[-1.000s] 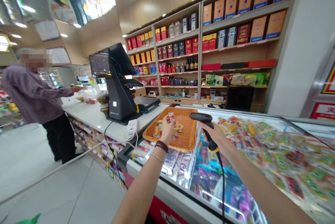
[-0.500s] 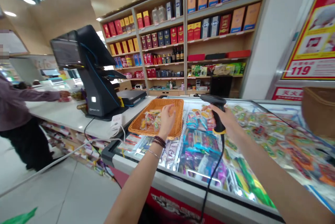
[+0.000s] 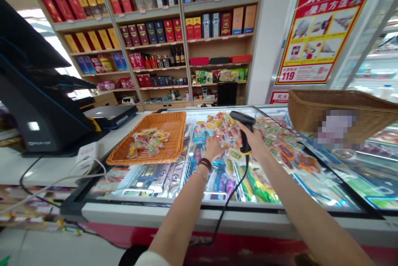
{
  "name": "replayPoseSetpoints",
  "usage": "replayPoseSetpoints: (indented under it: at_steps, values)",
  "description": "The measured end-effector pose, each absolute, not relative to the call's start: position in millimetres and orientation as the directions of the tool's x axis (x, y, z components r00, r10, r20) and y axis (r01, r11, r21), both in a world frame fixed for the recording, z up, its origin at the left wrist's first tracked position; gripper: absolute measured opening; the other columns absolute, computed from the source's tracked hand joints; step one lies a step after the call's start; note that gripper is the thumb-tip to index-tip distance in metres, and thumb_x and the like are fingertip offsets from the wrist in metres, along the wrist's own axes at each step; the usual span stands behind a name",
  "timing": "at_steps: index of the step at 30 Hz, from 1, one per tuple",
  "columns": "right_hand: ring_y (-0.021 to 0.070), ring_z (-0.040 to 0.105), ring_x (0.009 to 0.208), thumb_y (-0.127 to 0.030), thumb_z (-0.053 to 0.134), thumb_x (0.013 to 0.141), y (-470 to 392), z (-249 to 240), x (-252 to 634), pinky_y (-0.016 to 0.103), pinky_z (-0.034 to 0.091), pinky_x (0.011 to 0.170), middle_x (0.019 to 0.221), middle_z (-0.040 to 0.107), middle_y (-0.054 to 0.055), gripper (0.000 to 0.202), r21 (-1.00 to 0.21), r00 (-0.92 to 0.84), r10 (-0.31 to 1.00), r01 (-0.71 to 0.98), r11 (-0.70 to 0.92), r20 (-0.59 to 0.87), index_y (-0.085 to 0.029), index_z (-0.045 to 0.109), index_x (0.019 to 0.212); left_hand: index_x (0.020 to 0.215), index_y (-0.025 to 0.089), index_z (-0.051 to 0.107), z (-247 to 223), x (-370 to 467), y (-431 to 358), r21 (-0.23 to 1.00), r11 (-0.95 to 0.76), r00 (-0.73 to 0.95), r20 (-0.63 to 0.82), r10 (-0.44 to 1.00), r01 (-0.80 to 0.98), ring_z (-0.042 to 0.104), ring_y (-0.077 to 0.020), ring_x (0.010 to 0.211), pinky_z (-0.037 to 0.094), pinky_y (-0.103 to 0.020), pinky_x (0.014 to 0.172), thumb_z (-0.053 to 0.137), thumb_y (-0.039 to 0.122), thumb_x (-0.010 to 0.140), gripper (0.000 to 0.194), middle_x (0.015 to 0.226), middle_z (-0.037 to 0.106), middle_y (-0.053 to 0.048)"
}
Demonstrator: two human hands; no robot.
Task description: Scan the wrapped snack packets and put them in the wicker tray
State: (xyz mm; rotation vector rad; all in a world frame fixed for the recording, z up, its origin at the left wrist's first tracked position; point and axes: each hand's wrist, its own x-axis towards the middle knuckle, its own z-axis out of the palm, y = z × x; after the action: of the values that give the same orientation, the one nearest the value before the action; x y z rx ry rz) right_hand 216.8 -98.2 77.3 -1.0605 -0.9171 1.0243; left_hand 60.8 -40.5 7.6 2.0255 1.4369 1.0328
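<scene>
My right hand (image 3: 254, 140) is wrapped round the grip of a black scanner (image 3: 243, 120), its head pointing up and to the left, and the cord (image 3: 226, 208) trails down over the front edge of the freezer (image 3: 130, 215). My left hand (image 3: 214, 148) is just left of the scanner, fingers partly curled and reaching in at the near side of the loose packets (image 3: 280, 141) spread across the freezer; I can't tell whether they have hold of one. To my left, well apart from both hands, an orange wicker basket (image 3: 174, 127) rests on the freezer's left end with a small cluster of wrapped snacks (image 3: 151, 141) in it. Beyond that, a flat black scale (image 3: 113, 113) and a dark till (image 3: 46, 104) stand on the white table (image 3: 52, 171). A brown basket (image 3: 300, 113) is at the far right.
</scene>
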Motion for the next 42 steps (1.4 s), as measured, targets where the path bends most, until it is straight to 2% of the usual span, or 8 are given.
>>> replayPoseSetpoints:
  at_steps: [3, 6, 9, 12, 17, 23, 32, 42]
  values:
    - [0.0114, 0.046, 0.034, -0.06, 0.082, 0.068, -94.7, 62.5, 209.7, 0.025, 0.04, 0.034, 0.043, 0.05, -0.004, 0.046, -0.972, 0.258, 0.962, -0.19, 0.137, 0.085, -0.022, 0.055, 0.064, 0.094, 0.018, 0.067, 0.8, 52.9, -36.6, 0.864, -0.328, 0.109, 0.31, 0.944, 0.382, 0.067, -0.0291, 0.101, 0.049, -0.041, 0.095, 0.093, 0.044, 0.057, 0.052, 0.099, 0.073, -0.011]
    - [0.0097, 0.048, 0.036, -0.06, 0.083, 0.066, -94.8, 56.8, 202.5, 0.024, 0.037, 0.034, 0.051, 0.056, -0.002, 0.048, -0.975, 0.256, 0.956, -0.133, 0.18, 0.141, -0.021, 0.056, 0.065, 0.089, 0.017, 0.067, 1.5, 44.9, -31.8, 0.953, -0.301, -0.03, 0.302, 0.953, 0.02, 0.067, -0.0231, 0.088, 0.051, -0.036, 0.086, 0.092, 0.041, 0.057, 0.047, 0.091, 0.073, -0.008]
    - [0.0097, 0.05, 0.038, -0.061, 0.082, 0.067, -100.5, 57.4, 196.9, 0.023, 0.035, 0.036, 0.057, 0.059, -0.002, 0.047, -0.975, 0.212, 0.959, -0.075, 0.207, 0.188, -0.021, 0.057, 0.068, 0.088, 0.018, 0.071, 8.0, 39.1, -29.5, 0.906, -0.287, -0.14, 0.255, 0.957, -0.311, 0.068, -0.0216, 0.092, 0.051, -0.035, 0.088, 0.091, 0.042, 0.058, 0.044, 0.094, 0.074, -0.007]
    - [0.0109, 0.05, 0.039, -0.062, 0.078, 0.072, -107.4, 59.0, 192.7, 0.025, 0.036, 0.039, 0.053, 0.056, -0.002, 0.047, -0.978, 0.155, 0.966, -0.006, 0.21, 0.207, -0.022, 0.055, 0.065, 0.09, 0.019, 0.073, 14.7, 35.8, -30.3, 0.837, -0.274, -0.157, 0.226, 0.961, -0.474, 0.067, -0.0219, 0.102, 0.05, -0.034, 0.093, 0.09, 0.042, 0.06, 0.041, 0.095, 0.075, -0.006]
    - [0.012, 0.05, 0.038, -0.063, 0.074, 0.075, -110.1, 58.1, 188.2, 0.026, 0.038, 0.042, 0.047, 0.054, -0.002, 0.046, -0.964, 0.088, 0.964, 0.105, 0.243, 0.253, -0.022, 0.054, 0.064, 0.086, 0.018, 0.069, 15.8, 37.2, -33.4, 0.834, -0.172, -0.155, 0.105, 0.982, -0.525, 0.067, -0.0186, 0.095, 0.053, -0.031, 0.086, 0.083, 0.043, 0.075, 0.03, 0.087, 0.072, -0.003]
    - [0.0131, 0.05, 0.035, -0.066, 0.073, 0.072, -108.8, 54.1, 184.8, 0.026, 0.039, 0.038, 0.045, 0.052, -0.002, 0.049, -0.958, 0.092, 0.961, 0.151, 0.245, 0.26, -0.023, 0.053, 0.064, 0.085, 0.018, 0.063, 13.1, 37.7, -31.8, 0.802, -0.074, -0.07, 0.04, 0.997, -0.592, 0.063, -0.0109, 0.08, 0.052, -0.024, 0.078, 0.083, 0.017, 0.072, 0.023, 0.088, 0.07, -0.001]
    - [0.0149, 0.049, 0.032, -0.064, 0.071, 0.072, -114.0, 57.4, 180.9, 0.027, 0.037, 0.037, 0.038, 0.051, -0.004, 0.043, -0.956, 0.098, 0.969, 0.213, 0.203, 0.228, -0.025, 0.053, 0.069, 0.108, 0.02, 0.068, 7.9, 32.3, -28.2, 0.808, -0.249, -0.115, 0.222, 0.968, -0.534, 0.069, -0.0195, 0.102, 0.053, -0.03, 0.088, 0.085, 0.017, 0.068, 0.043, 0.107, 0.074, -0.005]
    - [0.0149, 0.05, 0.033, -0.061, 0.066, 0.077, -114.7, 55.5, 183.0, 0.028, 0.039, 0.04, 0.038, 0.054, -0.001, 0.041, -0.936, 0.076, 0.976, 0.307, 0.172, 0.204, -0.024, 0.053, 0.064, 0.117, 0.022, 0.067, -0.6, 29.2, -22.8, 0.825, -0.322, -0.148, 0.286, 0.947, -0.466, 0.069, -0.0219, 0.103, 0.054, -0.031, 0.085, 0.086, 0.024, 0.067, 0.053, 0.111, 0.074, -0.009]
